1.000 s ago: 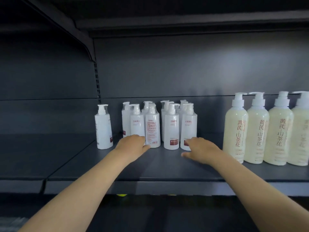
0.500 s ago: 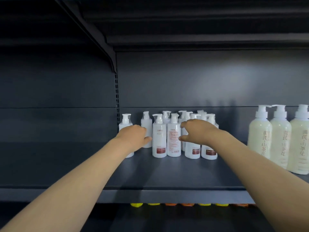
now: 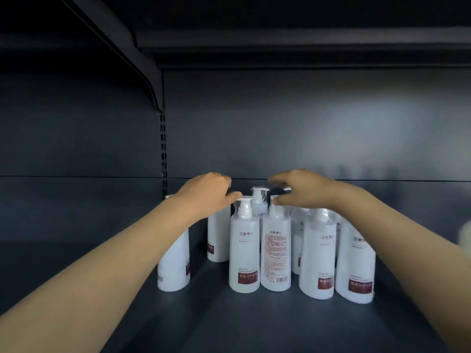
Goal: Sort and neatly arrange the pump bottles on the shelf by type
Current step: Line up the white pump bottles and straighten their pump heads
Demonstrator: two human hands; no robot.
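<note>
Several white pump bottles with dark red labels stand clustered on the dark shelf (image 3: 229, 324). One front bottle (image 3: 244, 250) faces me and its neighbour (image 3: 276, 250) shows its back label. Two more (image 3: 317, 256) (image 3: 355, 263) stand to the right, and a lone one (image 3: 174, 263) stands left, partly behind my forearm. My left hand (image 3: 206, 192) curls over the top of a rear bottle (image 3: 219, 238), hiding its pump. My right hand (image 3: 303, 189) hovers over the pump heads on the right, thumb and fingers apart. A rear pump head (image 3: 259, 202) shows between the hands.
The dark back panel (image 3: 305, 128) rises close behind the bottles, with a slotted upright (image 3: 163, 149) and a bracket at upper left. The shelf above overhangs. A pale blur (image 3: 465, 233) at the right edge is a larger bottle.
The view has moved closer and lower to the white bottles. Both hands have risen from in front of the bottles to above their pump heads. The large yellowish bottles have slid out of view to the right.
</note>
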